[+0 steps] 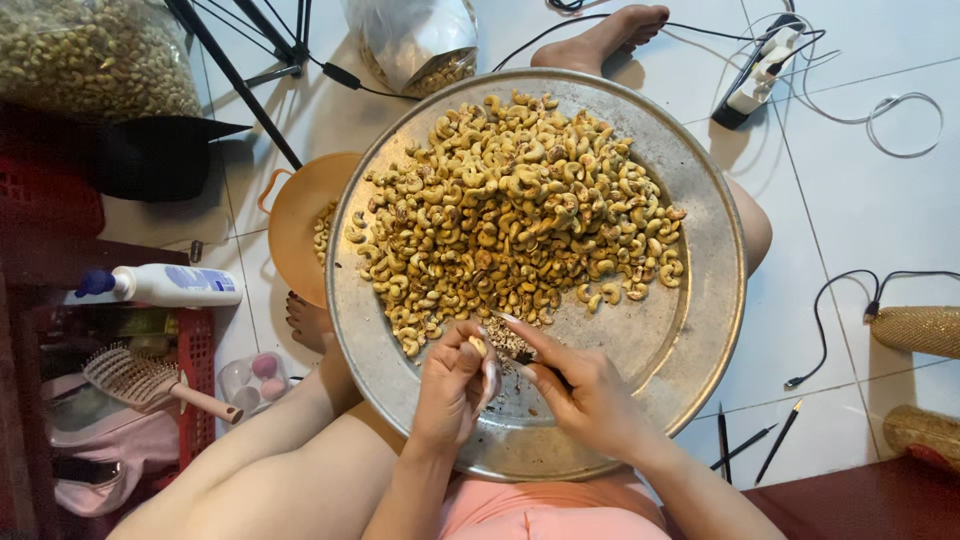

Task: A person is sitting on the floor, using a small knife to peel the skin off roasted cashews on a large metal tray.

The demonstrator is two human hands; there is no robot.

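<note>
The round metal tray (700, 300) carries a cashew heap (515, 210) beyond both hands. Left hand (450, 385), fingers curled, pinches one cashew (478, 345). Right hand (590, 395) grips a small knife (522, 355) touching it.

We see bare forearms with no sleeves, and both hands (455, 385) are without gloves or rings. Legs and feet are bare; pink, perhaps shorts, covers the lap.
</note>
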